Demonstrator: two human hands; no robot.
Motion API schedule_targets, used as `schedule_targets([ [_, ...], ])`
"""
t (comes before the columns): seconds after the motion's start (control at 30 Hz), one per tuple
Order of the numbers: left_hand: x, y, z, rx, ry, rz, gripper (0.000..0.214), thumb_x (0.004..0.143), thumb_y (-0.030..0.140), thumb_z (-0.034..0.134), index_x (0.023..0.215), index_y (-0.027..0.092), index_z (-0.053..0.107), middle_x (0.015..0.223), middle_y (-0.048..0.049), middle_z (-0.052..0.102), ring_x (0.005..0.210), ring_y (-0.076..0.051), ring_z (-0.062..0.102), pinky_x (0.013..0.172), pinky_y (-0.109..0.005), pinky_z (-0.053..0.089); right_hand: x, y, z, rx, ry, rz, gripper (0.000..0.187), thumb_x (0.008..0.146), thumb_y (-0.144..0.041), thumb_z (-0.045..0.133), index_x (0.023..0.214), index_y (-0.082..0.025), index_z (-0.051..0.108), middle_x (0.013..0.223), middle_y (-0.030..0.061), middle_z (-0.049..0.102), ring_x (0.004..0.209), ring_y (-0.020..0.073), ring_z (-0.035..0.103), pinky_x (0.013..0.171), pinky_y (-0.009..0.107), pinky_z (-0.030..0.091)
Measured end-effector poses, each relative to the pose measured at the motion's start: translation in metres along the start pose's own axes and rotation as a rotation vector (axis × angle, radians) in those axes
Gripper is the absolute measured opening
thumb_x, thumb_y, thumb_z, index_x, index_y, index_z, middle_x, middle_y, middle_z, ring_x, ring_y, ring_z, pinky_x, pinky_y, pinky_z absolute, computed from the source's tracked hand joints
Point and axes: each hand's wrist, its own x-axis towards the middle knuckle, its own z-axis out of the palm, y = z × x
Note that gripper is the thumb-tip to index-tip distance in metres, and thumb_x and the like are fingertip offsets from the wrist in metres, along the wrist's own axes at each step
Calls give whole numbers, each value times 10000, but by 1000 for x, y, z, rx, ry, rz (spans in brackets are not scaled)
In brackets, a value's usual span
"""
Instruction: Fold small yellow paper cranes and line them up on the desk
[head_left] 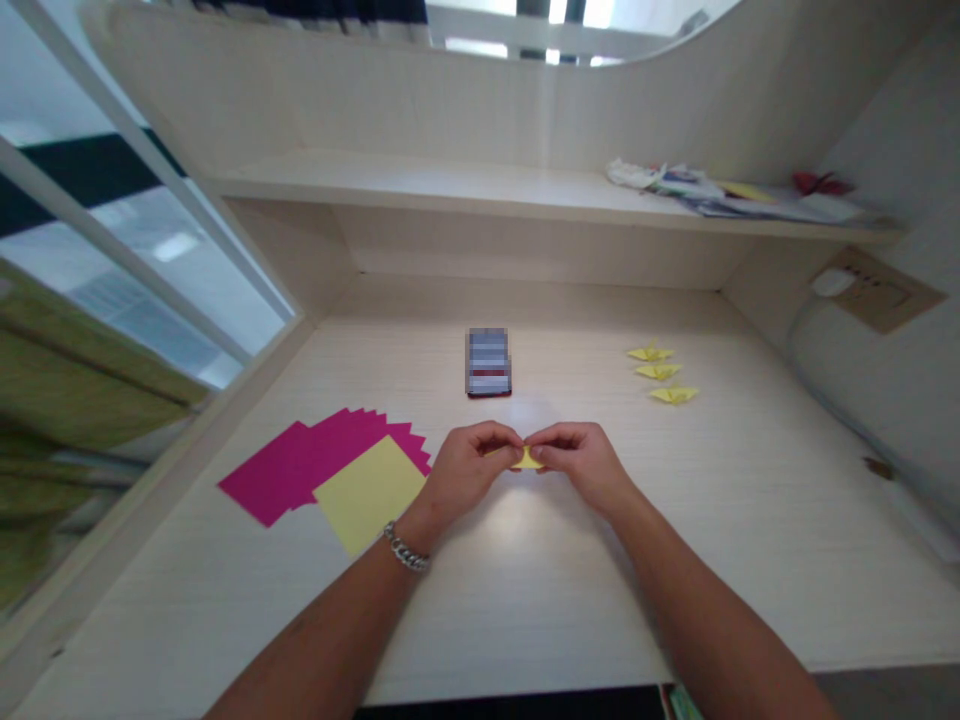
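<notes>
My left hand (471, 468) and my right hand (581, 462) meet over the middle of the desk (525, 560), both pinching a small folded piece of yellow paper (527, 459). Most of that paper is hidden by my fingertips. A silver bracelet (406, 549) sits on my left wrist. To the left lies a flat yellow sheet (370, 492) on top of a fanned stack of magenta sheets (300, 465).
Three folded yellow paper figures (660, 373) lie in a row at the right back of the desk. A phone (488, 362) lies flat behind my hands. The shelf (465, 185) above holds papers and a red folded figure (821, 183). A wall socket plate (874, 290) is at right.
</notes>
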Motion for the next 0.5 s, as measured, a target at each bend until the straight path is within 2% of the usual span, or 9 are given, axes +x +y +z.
schedule_targets([
  [0.13,-2,1,0,37,-4,37,86,745,229,645,781,190,713,787,-37,716,706,-159,636,687,-283,517,1,-1,0,36,30,32,215,649,-356,724,751,-167,724,705,35,692,623,142,619,586,289,542],
  [0.33,-2,-1,1,56,-15,14,80,740,225,661,788,190,714,779,-40,715,691,-159,637,668,-279,512,3,3,1,16,57,39,199,598,-296,756,728,-156,698,662,21,672,577,128,597,561,272,509],
  [0.5,-2,-2,0,41,-9,-16,86,738,226,668,800,189,715,793,-45,716,707,-161,641,687,-290,516,3,3,0,-52,65,2,178,616,-275,737,736,-148,700,649,21,667,569,125,584,577,275,488],
])
